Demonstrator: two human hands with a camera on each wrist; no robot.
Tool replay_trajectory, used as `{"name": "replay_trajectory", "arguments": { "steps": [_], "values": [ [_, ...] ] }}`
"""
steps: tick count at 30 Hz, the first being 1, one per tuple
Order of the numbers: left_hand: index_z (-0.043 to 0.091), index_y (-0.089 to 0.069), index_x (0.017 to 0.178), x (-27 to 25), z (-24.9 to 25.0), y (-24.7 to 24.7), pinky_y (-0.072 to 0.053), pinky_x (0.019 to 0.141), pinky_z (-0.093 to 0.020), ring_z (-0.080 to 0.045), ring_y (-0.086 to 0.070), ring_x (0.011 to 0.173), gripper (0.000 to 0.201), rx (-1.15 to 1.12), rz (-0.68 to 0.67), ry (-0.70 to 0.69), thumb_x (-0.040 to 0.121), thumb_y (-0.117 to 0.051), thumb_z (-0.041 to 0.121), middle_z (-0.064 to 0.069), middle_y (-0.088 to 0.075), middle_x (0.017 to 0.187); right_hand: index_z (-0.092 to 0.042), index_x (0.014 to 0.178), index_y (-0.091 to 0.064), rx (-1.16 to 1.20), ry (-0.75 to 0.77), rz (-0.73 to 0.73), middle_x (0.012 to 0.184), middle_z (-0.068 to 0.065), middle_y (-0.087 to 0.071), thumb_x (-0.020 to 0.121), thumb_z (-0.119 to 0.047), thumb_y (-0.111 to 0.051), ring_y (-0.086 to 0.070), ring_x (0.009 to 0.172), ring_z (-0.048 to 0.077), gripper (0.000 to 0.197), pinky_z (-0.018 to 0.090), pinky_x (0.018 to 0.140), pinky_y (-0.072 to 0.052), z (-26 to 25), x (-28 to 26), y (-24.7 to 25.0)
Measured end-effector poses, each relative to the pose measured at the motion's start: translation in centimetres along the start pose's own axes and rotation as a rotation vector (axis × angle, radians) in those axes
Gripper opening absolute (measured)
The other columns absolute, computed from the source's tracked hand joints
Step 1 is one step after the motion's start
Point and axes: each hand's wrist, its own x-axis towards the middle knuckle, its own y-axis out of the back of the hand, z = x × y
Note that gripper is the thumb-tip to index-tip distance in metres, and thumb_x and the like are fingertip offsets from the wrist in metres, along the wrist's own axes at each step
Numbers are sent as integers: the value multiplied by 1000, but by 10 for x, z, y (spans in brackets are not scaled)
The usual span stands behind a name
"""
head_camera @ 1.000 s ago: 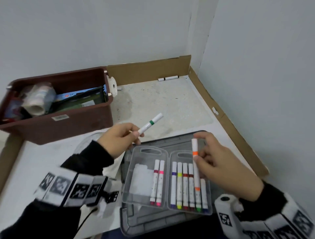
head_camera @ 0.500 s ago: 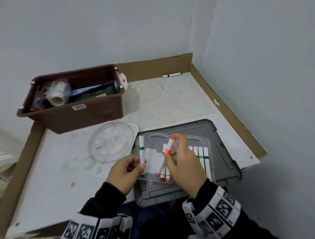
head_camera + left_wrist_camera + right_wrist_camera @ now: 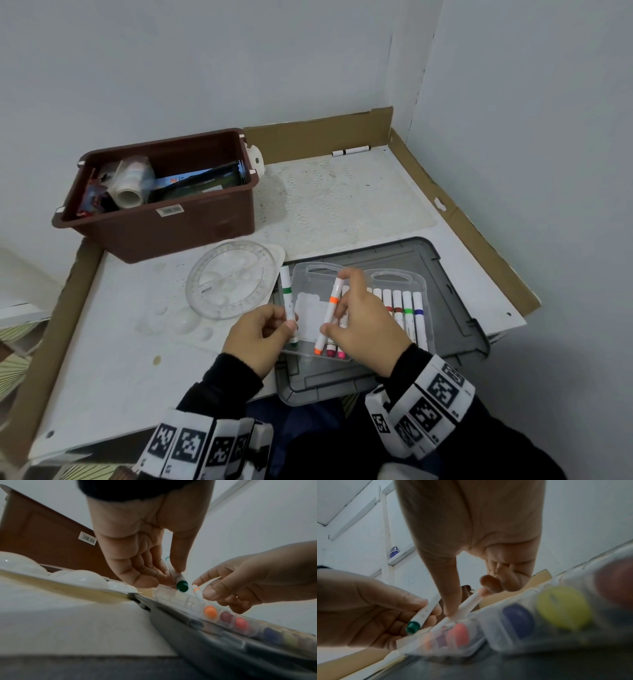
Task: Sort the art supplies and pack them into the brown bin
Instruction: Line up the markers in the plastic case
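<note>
Since half second ago: both hands lower over case, orange marker tipped down toward slot.

Brown bin [image 3: 164, 222] far left, already holds roll and packets, apart from hands. Round protractor [image 3: 233, 279] between bin and case.

Left hand [image 3: 258, 337] pinches green marker [image 3: 288, 305] at left edge of clear marker case [image 3: 363, 274].

Right hand [image 3: 364, 322] pinches orange marker [image 3: 328, 317], tail end in case beside pink ones.

Step, likely: slotting loose markers into case. Next: seat orange flat, then green.

Grey lid [image 3: 455, 329] under case. Black-capped marker [image 3: 351, 151] against far cardboard edge, unsorted. Right-hand fingers hide neighbouring slots.
</note>
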Motion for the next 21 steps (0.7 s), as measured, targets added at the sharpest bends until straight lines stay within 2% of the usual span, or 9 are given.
{"name": "replay_trajectory", "arguments": {
  "steps": [3, 5, 8, 10, 12, 15, 16, 18, 21],
  "values": [
    [21, -62, 78, 1, -2, -1, -50, 88, -45, -28, -64, 87, 13, 13, 6, 13, 84, -63, 9, -10, -70, 90, -24, 131, -23, -63, -22, -32, 76, -10, -44, 73, -25, -74, -46, 62, 3, 77, 19, 55, -37, 1, 2, 2],
    [23, -62, 78, 0, 0, -2, -49, 88, -46, -26, -65, 87, 4, 18, 3, 16, 81, -64, 21, -8, -70, 90, -24, 133, -24, -77, -33, -49, 76, -13, -39, 72, -27, -74, -42, 62, 2, 79, 21, 58, -35, 3, 3, 1],
    [23, -63, 80, 0, 1, -2, -49, 88, -46, -24, -65, 86, 11, 23, -1, 23, 73, -61, 31, -5, -71, 90, -23, 134, -25, -68, -58, -72, 72, -13, -38, 73, -30, -73, -40, 60, 2, 78, 20, 54, -31, 5, 4, 1],
    [19, -65, 85, 1, 1, -3, -49, 89, -45, -23, -65, 86, 14, 47, 1, 27, 77, -62, 30, -4, -70, 90, -23, 134, -25, -71, -57, -82, 67, -12, -40, 73, -30, -72, -40, 57, 2, 77, 20, 51, -29, 6, 5, 2],
    [15, -66, 90, 2, -1, -4, -49, 89, -45, -23, -64, 86, 7, 66, 10, 29, 84, -63, 19, -4, -70, 89, -23, 136, -26, -82, -38, -101, 68, -11, -42, 74, -31, -71, -43, 59, 4, 77, 21, 52, -32, 4, 4, 3],
    [15, -66, 90, 4, -3, -5, -49, 89, -44, -23, -64, 86, 7, 76, 20, 26, 85, -62, 12, -5, -70, 89, -26, 142, -24, -128, -6, -127, 94, -6, -53, 77, -35, -67, -54, 88, 14, 78, 27, 72, -43, 3, 4, 5],
    [16, -65, 89, 4, -4, -5, -49, 89, -44, -24, -64, 86, 6, 76, 21, 24, 85, -62, 12, -5, -70, 89, -27, 144, -23, -150, 2, -130, 101, -4, -52, 78, -36, -66, -52, 93, 14, 79, 27, 74, -41, 3, 4, 5],
    [17, -64, 87, 5, -4, -6, -49, 88, -44, -24, -64, 86, 5, 74, 23, 20, 85, -62, 12, -6, -70, 90, -28, 145, -23, -180, 7, -137, 100, -2, -49, 79, -38, -64, -48, 92, 13, 78, 25, 72, -35, 3, 5, 6],
    [17, -64, 87, 5, -4, -6, -50, 87, -43, -25, -64, 86, 5, 76, 22, 5, 84, -63, 13, -8, -70, 89, -27, 145, -23, -203, -7, -162, 97, -2, -45, 79, -39, -64, -51, 102, 18, 79, 25, 72, -33, 3, 7, 6]
  ]
}}
